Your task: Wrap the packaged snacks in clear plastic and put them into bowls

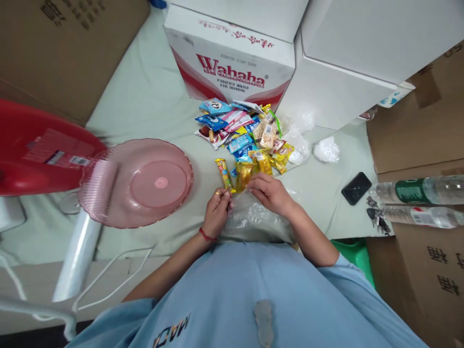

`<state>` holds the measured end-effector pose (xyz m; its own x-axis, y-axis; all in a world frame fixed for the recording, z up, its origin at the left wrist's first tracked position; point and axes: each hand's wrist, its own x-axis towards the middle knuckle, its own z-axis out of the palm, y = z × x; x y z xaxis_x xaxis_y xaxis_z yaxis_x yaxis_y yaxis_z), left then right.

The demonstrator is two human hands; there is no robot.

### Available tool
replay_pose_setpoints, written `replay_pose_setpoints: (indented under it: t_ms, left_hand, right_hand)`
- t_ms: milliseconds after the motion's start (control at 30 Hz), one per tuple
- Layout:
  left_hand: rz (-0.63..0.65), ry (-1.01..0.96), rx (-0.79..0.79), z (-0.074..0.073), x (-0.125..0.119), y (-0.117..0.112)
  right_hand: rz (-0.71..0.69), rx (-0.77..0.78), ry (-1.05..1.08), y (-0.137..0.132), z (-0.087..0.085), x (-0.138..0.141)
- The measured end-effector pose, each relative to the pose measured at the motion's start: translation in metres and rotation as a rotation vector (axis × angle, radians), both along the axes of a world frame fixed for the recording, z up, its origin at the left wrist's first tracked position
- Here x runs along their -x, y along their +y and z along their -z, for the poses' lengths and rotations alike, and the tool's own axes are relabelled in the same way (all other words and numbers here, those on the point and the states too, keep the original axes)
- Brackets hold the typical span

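1. The left hand (216, 212) and the right hand (270, 193) hold a clear plastic bag (253, 217) close in front of the person's blue shirt. The bag lies on a pale green sheet (145, 96).
2. The left grip is pressed together, pinching the bag's near-left edge. The right grip is closed on the bag's upper edge, fingers curled down.
3. A yellow stick packet (224, 175) lies just beyond the left hand. A yellow wrapper (243, 175) sits at the right fingertips; whether they touch it cannot be told.
4. Behind these lies a snack pile (241, 130) of blue, pink and yellow packets, reaching back to a Wahaha carton (232, 63).
5. A white box (348, 63) stands beside the carton, closing off the far side.
6. To the left, near the left hand, is a pink dish (141, 181), with a red plastic seat (32, 150) beyond it and a white post (78, 256) under its edge.
7. To the right lie crumpled white plastic (326, 149), a black phone (356, 188), keys (375, 217) and two water bottles (416, 191) on their sides against cardboard boxes (409, 121).
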<state>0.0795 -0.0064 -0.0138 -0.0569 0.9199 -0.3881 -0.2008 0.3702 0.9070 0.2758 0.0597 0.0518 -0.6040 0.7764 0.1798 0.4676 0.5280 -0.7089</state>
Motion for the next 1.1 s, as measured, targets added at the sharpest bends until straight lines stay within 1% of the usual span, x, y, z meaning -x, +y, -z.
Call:
replay_pose_setpoints:
  t_ms: [67, 133, 233, 300, 500, 600, 733, 833, 967, 1033, 1100]
  left_hand:
    - [0.005, -0.013, -0.007, 0.003, 0.0, 0.002]
    - [0.01, -0.024, -0.015, 0.004, -0.001, 0.003]
    - [0.011, -0.029, -0.04, 0.001, 0.0, 0.002]
    - [0.008, -0.014, -0.061, -0.002, 0.002, 0.0]
    - [0.07, 0.13, -0.137, -0.014, 0.004, -0.002]
    - [0.062, 0.105, -0.103, -0.018, 0.001, 0.002]
    - [0.089, 0.051, -0.071, -0.019, -0.004, 0.008]
    - [0.059, 0.007, -0.055, -0.019, -0.006, 0.011]
    - [0.002, -0.016, -0.043, -0.018, -0.005, 0.014]
    - [-0.015, -0.029, -0.034, -0.019, -0.003, 0.014]
    - [-0.017, -0.02, -0.039, -0.022, -0.002, 0.012]
  right_hand:
    - [-0.006, 0.006, 0.033, -0.009, -0.007, -0.006]
    - [0.035, 0.011, 0.045, -0.015, -0.01, -0.01]
    - [0.131, 0.01, 0.021, -0.015, -0.008, -0.012]
    - [0.151, 0.018, -0.018, -0.013, -0.006, -0.011]
    - [0.083, 0.054, -0.136, -0.008, -0.006, 0.002]
    - [0.07, 0.01, -0.154, -0.009, -0.007, 0.005]
    - [0.038, -0.055, -0.171, -0.015, -0.006, 0.003]
    - [0.035, -0.077, -0.148, -0.023, -0.007, -0.001]
    - [0.058, -0.086, -0.066, -0.037, -0.015, -0.01]
    - [0.085, -0.042, -0.005, -0.044, -0.018, -0.015]
    - [0.171, 0.072, 0.059, -0.049, -0.02, -0.017]
